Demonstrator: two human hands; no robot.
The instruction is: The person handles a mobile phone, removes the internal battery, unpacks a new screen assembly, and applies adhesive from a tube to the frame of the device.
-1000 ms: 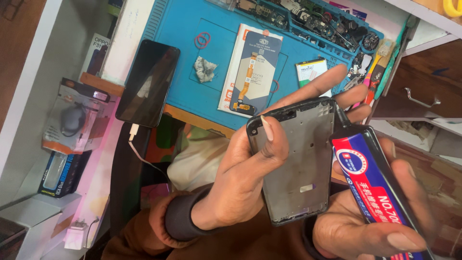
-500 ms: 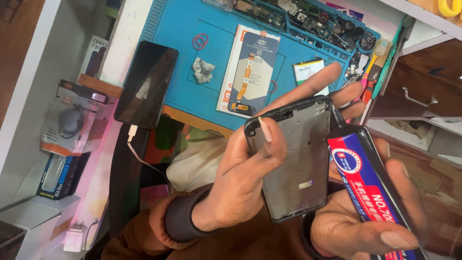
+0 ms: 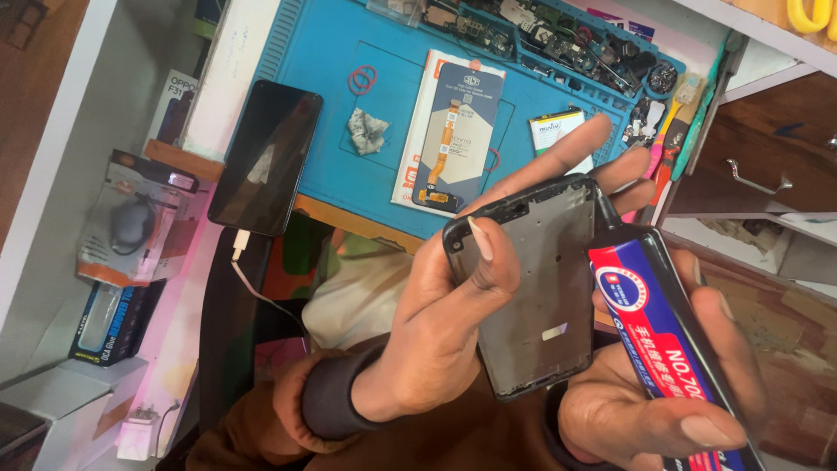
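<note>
My left hand point(image 3: 445, 323) grips a dark grey phone frame point(image 3: 540, 288) by its left edge, thumb across the upper corner, fingers reaching behind it. My right hand point(image 3: 663, 392) is wrapped around a black glue tube with a red and blue label point(image 3: 663, 340). The tube's thin nozzle touches the frame's upper right corner. Both are held above my lap, in front of the blue work mat point(image 3: 366, 78).
On the mat lie a packaged replacement screen point(image 3: 453, 131), a crumpled cloth point(image 3: 366, 131), a red rubber band point(image 3: 362, 80) and a small battery point(image 3: 554, 131). A black phone point(image 3: 266, 157) on a cable lies at the mat's left. Tools and parts fill the tray point(image 3: 558, 35) behind.
The frame and tube have stayed together, with only a small shift of both hands. The nozzle remains at the frame's upper right corner.
</note>
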